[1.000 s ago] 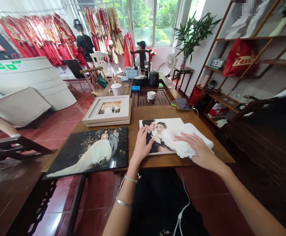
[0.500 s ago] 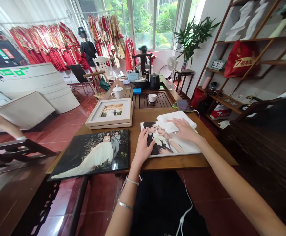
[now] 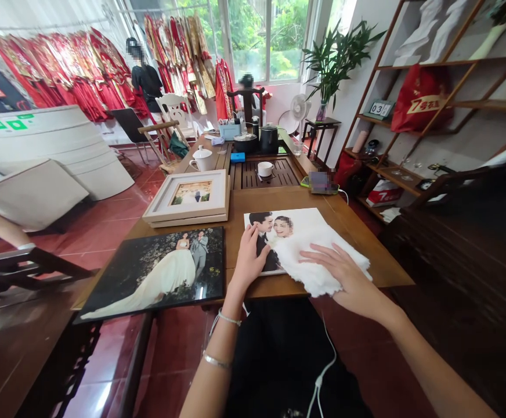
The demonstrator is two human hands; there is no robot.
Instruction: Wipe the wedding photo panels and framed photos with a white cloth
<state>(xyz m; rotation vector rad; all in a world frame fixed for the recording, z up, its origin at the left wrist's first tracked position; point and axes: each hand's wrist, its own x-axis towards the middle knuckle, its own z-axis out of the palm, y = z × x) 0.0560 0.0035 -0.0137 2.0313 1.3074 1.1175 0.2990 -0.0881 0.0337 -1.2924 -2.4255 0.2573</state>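
Observation:
A white-edged photo panel [image 3: 302,213] with a couple's portrait lies flat before me on the wooden table. On its left part rests my left hand [image 3: 252,255], open, with fingers stretched over the picture. My right hand [image 3: 338,273] lies flat, fingers spread, on a white towel [image 3: 299,264]. The towel covers the panel's lower right part and hangs past its front edge. To the left, a dark glossy wedding photo panel [image 3: 166,267] lies on the table, its front corner over the edge. Behind it sit stacked pale wooden picture frames [image 3: 157,213].
Farther back on the table [image 3: 274,198] are a slatted tea tray [image 3: 253,179], a white cup [image 3: 265,169], a lidded white mug [image 3: 201,158] and a phone [image 3: 322,182]. Shelves [image 3: 414,119] stand at right. A person in black [image 3: 146,81] stands by hanging red garments [image 3: 70,81].
My right hand and the towel have slid toward me, from the panel's top edge to its lower right. The woman's face in the portrait is now uncovered. My left hand stays on the panel.

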